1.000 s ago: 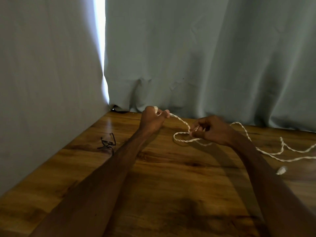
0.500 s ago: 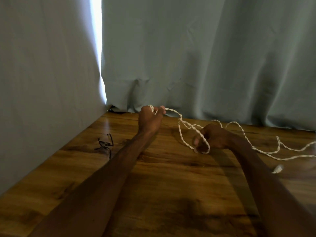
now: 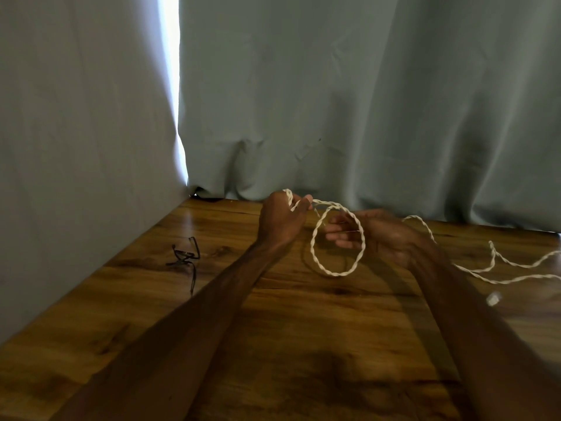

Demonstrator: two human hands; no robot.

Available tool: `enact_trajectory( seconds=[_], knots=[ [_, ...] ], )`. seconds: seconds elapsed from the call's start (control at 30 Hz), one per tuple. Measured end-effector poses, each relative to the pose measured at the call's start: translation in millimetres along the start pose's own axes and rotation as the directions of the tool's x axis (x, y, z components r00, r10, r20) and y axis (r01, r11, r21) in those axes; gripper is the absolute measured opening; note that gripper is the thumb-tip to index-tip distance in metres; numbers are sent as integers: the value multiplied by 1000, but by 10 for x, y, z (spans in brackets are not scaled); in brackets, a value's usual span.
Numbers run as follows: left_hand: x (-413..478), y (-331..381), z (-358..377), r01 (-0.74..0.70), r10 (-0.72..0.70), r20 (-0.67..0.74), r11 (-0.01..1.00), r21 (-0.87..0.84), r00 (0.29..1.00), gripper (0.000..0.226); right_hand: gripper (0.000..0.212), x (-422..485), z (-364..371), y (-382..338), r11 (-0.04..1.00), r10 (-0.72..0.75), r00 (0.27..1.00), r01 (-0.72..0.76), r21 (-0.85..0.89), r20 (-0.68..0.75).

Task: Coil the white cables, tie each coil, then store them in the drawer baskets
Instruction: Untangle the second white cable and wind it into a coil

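Near the middle of the frame the left hand [image 3: 280,221] is closed on one end of a white twisted cable [image 3: 337,273], pinching it between thumb and fingers with a short stub poking out above the knuckles. From that pinch the cable drops into a single round loop that hangs just right of the left wrist, its bottom close over the wooden tabletop [image 3: 273,344]; whether it touches the wood cannot be told. The right hand [image 3: 382,235] sits just right of the loop, blurred, fingers spread and reaching through or behind the ring; whether it actually grips the strand cannot be told.

The relation that matters: all the uncoiled slack lies to the right. Past the right wrist the cable runs off in wavy lines toward the right edge of the frame, and a small pale plug [image 3: 493,298] lies on the wood at lower right. So the right hand is nearer the free length and is likely the one to feed the next turn leftward to the holding hand. A black tie [image 3: 186,258] lies at centre left, near the left forearm
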State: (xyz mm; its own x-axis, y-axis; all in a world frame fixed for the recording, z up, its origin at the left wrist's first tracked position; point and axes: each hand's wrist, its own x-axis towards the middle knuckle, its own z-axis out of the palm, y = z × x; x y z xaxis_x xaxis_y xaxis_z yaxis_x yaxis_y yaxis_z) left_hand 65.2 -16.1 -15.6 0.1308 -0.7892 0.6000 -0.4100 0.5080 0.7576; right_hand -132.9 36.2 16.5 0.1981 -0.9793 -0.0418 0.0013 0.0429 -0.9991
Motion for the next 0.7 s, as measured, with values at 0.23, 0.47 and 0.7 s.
enact_trajectory(
  seconds=[0.23, 0.47, 0.7],
  knots=[
    [-30, 24, -9, -57, 56, 16, 997, 46, 998, 28, 37, 12, 42, -11, 936, 55, 990, -97, 338, 130],
    [-35, 35, -22, -89, 85, 35, 981, 172, 996, 30, 34, 5, -26, -8, 976, -9, 980, -34, 214, 197],
    [-63, 54, -26, -98, 95, 41, 993, 60, 995, 30, 48, -77, 165, 68, 991, -27, 979, 53, -126, 201]
  ],
)
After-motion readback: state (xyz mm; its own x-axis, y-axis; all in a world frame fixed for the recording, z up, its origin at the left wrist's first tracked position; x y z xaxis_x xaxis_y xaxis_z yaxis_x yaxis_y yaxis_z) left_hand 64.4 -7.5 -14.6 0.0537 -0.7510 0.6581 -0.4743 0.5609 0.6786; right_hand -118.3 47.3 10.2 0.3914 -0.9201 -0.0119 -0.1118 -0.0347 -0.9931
